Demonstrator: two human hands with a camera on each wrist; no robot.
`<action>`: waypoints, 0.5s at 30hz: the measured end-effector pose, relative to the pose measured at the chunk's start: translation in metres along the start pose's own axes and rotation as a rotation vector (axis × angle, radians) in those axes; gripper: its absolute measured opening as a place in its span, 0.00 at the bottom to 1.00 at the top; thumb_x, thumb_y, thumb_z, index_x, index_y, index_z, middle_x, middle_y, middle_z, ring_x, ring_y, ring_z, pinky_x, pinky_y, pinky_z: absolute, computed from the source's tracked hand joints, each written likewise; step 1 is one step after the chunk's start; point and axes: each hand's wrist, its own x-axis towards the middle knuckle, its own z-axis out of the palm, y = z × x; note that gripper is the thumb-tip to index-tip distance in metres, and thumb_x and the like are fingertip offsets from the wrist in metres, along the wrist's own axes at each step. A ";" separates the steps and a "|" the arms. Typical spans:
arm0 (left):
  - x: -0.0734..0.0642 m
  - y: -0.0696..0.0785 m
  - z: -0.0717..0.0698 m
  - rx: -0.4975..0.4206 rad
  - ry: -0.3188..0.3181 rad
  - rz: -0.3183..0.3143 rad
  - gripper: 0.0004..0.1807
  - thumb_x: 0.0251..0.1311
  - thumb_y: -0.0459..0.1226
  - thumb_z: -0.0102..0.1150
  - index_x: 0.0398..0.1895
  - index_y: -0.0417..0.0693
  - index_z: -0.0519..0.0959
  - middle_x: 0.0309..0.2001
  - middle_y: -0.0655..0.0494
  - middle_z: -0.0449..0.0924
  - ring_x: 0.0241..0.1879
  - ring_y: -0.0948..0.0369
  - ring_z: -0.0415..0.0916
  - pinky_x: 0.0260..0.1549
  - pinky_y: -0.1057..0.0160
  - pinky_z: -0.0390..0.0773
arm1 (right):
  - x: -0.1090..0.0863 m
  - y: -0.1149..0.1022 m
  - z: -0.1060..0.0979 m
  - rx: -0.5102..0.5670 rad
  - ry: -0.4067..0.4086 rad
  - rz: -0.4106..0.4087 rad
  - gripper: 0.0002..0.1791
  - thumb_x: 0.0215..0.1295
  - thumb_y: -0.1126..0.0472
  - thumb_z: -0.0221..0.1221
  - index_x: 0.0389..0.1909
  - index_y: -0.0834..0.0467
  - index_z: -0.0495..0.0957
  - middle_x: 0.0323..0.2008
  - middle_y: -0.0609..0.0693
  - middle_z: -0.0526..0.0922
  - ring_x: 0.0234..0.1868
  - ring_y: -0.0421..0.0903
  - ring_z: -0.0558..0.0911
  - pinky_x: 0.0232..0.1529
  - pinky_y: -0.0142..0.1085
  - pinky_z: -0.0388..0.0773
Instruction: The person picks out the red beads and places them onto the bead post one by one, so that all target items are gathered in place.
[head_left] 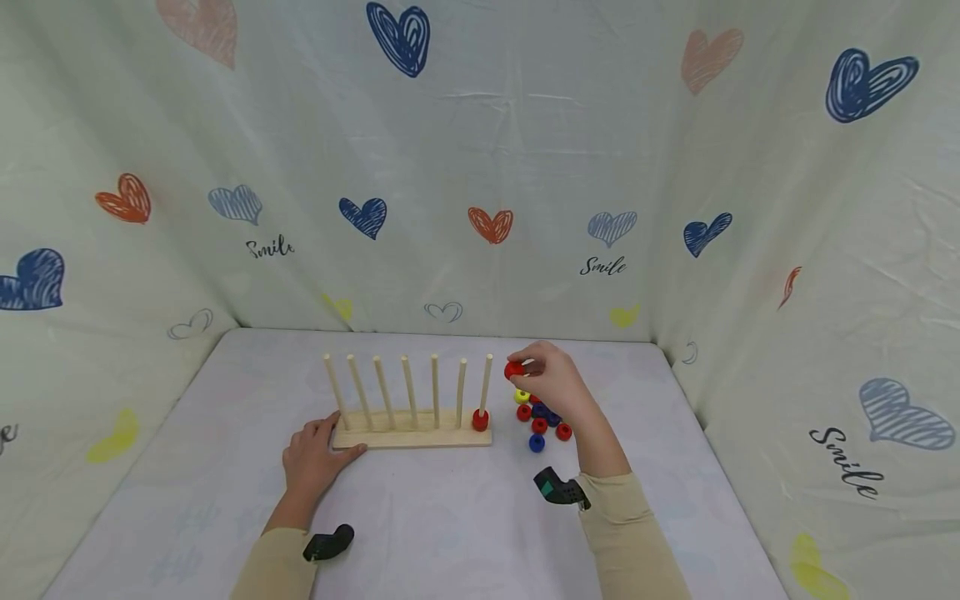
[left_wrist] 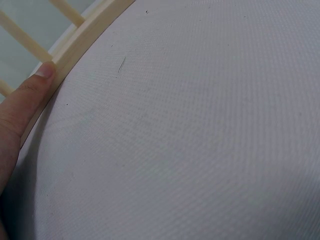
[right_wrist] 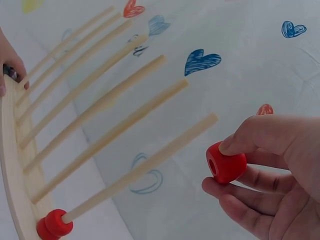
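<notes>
A wooden peg stand with a row of upright pegs lies across the table. My left hand holds its left end, and in the left wrist view the thumb presses on the base's edge. Between thumb and fingers, my right hand pinches a red bead, its hole facing the tip of the rightmost peg. Bead and peg are apart. At the bottom of that peg sit red beads, seemingly two stacked.
Below the right hand lies a loose cluster of red, blue and yellow beads, among them a blue bead, a yellow bead and a red bead. A heart-printed curtain hangs behind the white table.
</notes>
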 end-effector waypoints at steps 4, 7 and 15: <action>0.000 0.001 -0.001 -0.004 0.005 0.001 0.49 0.52 0.54 0.70 0.71 0.38 0.61 0.59 0.34 0.65 0.58 0.36 0.60 0.52 0.37 0.59 | 0.000 -0.003 -0.001 0.008 0.013 -0.012 0.15 0.60 0.65 0.66 0.48 0.59 0.83 0.49 0.51 0.77 0.47 0.51 0.80 0.45 0.42 0.80; 0.000 0.001 -0.001 -0.006 0.009 0.003 0.49 0.52 0.54 0.70 0.71 0.38 0.61 0.59 0.34 0.65 0.58 0.36 0.60 0.52 0.37 0.59 | 0.000 -0.005 -0.001 0.014 0.025 -0.016 0.15 0.60 0.65 0.65 0.49 0.58 0.83 0.49 0.50 0.78 0.47 0.51 0.80 0.46 0.42 0.80; 0.000 0.001 -0.001 -0.001 0.010 0.000 0.49 0.51 0.54 0.70 0.71 0.38 0.61 0.59 0.34 0.65 0.58 0.36 0.61 0.52 0.37 0.60 | 0.001 -0.012 0.002 0.062 0.056 -0.009 0.15 0.61 0.65 0.64 0.49 0.57 0.83 0.46 0.49 0.78 0.45 0.49 0.79 0.43 0.41 0.80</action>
